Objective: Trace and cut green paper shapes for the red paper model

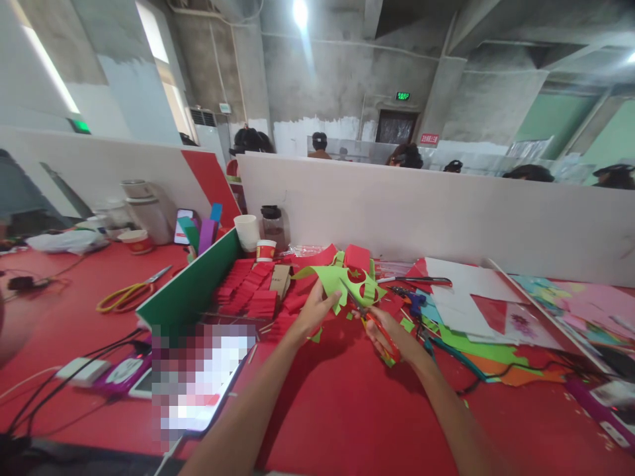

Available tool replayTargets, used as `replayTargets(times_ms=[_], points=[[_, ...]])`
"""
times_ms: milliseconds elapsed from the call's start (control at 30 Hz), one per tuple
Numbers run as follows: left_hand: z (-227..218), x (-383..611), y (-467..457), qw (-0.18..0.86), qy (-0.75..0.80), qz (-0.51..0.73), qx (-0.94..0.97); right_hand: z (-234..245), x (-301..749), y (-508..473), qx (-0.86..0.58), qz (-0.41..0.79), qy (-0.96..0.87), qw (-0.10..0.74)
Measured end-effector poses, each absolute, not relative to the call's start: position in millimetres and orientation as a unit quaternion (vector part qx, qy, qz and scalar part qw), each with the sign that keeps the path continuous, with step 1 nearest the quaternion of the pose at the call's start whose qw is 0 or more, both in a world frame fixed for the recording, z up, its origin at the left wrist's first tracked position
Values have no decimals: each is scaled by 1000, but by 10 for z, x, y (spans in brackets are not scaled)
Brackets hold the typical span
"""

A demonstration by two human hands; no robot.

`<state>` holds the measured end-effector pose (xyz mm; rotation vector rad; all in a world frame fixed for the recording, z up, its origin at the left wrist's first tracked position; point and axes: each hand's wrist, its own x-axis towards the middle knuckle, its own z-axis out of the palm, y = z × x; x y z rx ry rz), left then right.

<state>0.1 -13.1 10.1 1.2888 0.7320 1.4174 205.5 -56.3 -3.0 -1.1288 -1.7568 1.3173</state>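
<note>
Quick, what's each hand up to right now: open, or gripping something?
Left hand: closed, fingers pinching a lime-green paper sheet.
Right hand: closed around a pair of orange-handled scissors.

On the tabletop (pixel 342 416), paper pieces (pixel 243 284) lie left of the person's left hand (pixel 316 309); the phone (pixel 218 377) lies nearer the person. Scissors (pixel 360 309) in the right hand (pixel 394 325) meet the paper sheet (pixel 325 276) in the left. Loose sheets (pixel 461 297) lie right. The bottle (pixel 272 228) stands behind, before the partition (pixel 397 211).
</note>
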Motion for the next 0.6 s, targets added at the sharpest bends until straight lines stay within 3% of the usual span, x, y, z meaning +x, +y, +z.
replayTargets(times_ms=[600], points=[[69, -21, -101, 519, 299, 574, 558, 28, 2037, -570, -459, 489, -662, 334]])
